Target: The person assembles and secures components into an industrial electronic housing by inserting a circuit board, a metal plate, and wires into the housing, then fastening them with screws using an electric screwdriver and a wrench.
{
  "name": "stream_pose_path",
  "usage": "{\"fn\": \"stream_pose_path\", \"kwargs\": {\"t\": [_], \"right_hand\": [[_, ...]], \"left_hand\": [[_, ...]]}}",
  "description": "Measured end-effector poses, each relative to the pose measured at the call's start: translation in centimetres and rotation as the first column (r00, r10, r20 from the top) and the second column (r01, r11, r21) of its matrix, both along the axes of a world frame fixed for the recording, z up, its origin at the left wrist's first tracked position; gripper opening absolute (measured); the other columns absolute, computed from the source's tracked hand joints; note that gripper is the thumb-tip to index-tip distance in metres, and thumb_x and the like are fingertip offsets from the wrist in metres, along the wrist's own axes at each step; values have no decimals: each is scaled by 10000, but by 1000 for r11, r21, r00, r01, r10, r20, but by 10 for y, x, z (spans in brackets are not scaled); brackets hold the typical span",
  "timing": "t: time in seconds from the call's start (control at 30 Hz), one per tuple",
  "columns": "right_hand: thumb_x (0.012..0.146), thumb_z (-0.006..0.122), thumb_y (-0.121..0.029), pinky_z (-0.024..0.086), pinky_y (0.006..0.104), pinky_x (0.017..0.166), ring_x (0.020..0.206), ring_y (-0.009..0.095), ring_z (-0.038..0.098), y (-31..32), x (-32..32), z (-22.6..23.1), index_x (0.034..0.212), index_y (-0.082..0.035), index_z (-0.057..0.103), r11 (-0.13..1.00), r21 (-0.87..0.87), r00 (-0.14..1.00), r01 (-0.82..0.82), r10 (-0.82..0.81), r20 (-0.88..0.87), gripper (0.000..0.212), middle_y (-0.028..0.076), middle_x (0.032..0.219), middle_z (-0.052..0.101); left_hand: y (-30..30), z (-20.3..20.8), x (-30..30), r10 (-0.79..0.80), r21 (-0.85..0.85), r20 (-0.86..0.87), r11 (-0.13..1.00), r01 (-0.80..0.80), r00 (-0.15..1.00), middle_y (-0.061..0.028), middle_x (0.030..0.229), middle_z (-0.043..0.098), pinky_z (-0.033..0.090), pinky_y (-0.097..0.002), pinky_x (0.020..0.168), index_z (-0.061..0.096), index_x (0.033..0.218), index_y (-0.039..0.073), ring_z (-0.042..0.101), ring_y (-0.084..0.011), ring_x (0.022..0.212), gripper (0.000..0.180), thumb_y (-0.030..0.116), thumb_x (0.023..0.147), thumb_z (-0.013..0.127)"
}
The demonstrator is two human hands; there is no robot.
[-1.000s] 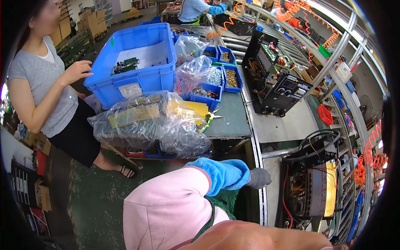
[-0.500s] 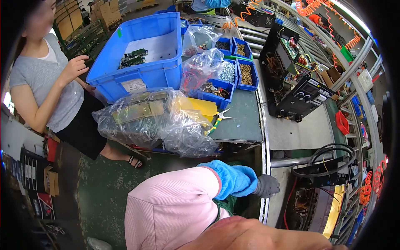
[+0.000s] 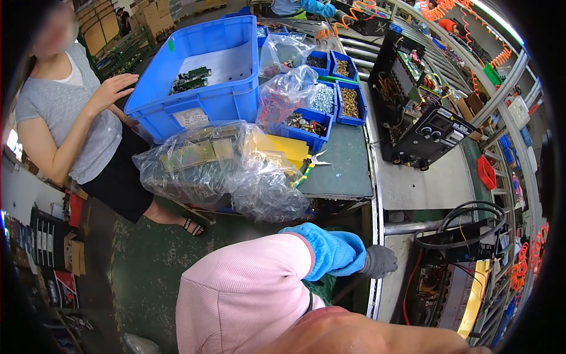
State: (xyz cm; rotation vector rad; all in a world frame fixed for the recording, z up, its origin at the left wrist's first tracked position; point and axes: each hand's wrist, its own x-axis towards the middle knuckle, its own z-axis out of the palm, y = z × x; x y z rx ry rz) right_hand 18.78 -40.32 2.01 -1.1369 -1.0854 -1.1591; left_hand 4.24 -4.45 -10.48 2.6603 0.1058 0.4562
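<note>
My left hand (image 3: 380, 262) wears a dark grey glove, below a blue sleeve cover and a pink sleeve. It is by the metal rail (image 3: 375, 289) at the edge of the conveyor, with its fingers curled. Whatever may be inside those fingers is hidden. To its right lies an opened black machine unit (image 3: 433, 289) with wiring inside, a yellow strip along one side and a coiled black cable (image 3: 466, 227) above it. Farther off on the line stands another opened black unit (image 3: 433, 138), its front panel bearing knobs. My right hand is out of view.
A bench holds a large blue tub (image 3: 233, 97) with circuit boards (image 3: 191, 81), plastic bags of metal plates (image 3: 197, 156), green-and-yellow cutters (image 3: 311, 167) and small blue bins of fasteners (image 3: 350, 103). A person in a grey top (image 3: 88, 112) stands at left; another works at the back.
The person at left has moved a hand slightly rightward, to the blue tub's edge. At the back, a blue-sleeved arm has shifted. My left hand stays nearly in place.
</note>
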Motion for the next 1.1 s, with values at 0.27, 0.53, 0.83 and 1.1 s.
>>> {"fn": "stream_pose_path", "kwargs": {"t": [0.27,0.53,0.83,1.1], "right_hand": [[986,528,-312,514,427,756,858,382,630,2,-59,16,1018,49,611,500,-503,496,705,-854,-154,371,210,919,652],[987,497,-428,510,430,716,803,379,619,-9,-52,5,990,46,605,482,-507,512,715,-854,-91,486,206,889,643],[970,491,-501,507,434,688,781,381,618,-10,-34,-2,975,26,605,899,-162,894,407,-428,-129,539,202,863,639],[968,554,-398,509,417,688,773,351,625,-23,-43,1,977,6,617,422,-461,469,780,-883,-15,409,185,868,651]], "left_hand": [[-1,1,-1,26,-19,27,999,-26,999,-98,915,640,529,-432,770,655,883,93,631,-297,871,187,235,785,583],[-1,-5,-1,40,6,26,999,-40,999,-82,906,626,533,-425,758,642,892,105,626,-285,860,187,248,782,594],[1,2,-5,40,-9,9,999,-39,999,-85,904,636,532,-434,764,653,888,108,632,-293,871,188,238,767,594],[0,3,-4,18,-15,21,1000,-18,1000,-91,907,637,534,-437,762,657,890,103,631,-300,871,191,225,755,600]]}}
